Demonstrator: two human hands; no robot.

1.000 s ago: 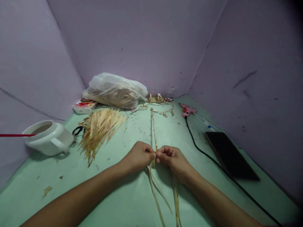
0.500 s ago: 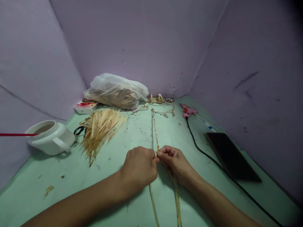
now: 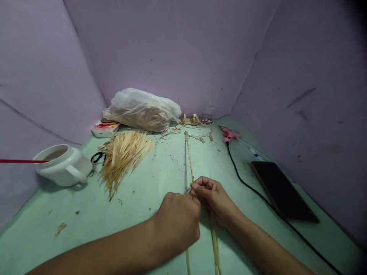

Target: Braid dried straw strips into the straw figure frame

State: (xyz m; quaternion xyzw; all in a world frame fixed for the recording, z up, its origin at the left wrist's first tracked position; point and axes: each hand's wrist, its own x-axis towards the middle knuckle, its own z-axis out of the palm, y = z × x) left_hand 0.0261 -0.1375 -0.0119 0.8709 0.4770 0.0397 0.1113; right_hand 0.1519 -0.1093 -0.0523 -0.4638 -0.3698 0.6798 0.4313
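Note:
A thin twisted straw cord (image 3: pixel 189 158) runs from the back of the green table down to my hands at the centre. My right hand (image 3: pixel 210 194) pinches the cord's near end between thumb and finger. Close against it, my left hand (image 3: pixel 179 219) is curled, back of the hand up, gripping a straw strand whose tail comes out below the fist. Loose pale strands (image 3: pixel 215 242) hang from beneath my right hand toward the near edge. The fingertips of my left hand are partly hidden.
At left lie a pile of flat straw strips (image 3: pixel 123 156) and a white pot (image 3: pixel 64 166) with a red stick. A plastic bag (image 3: pixel 143 110) rests behind. A pink glue gun (image 3: pixel 230 135), its black cable and a dark phone (image 3: pixel 282 191) are at right.
My left hand has moved nearer and slightly right, its fist turning. My right hand keeps its pinch in nearly the same place. The whole view has shifted slightly.

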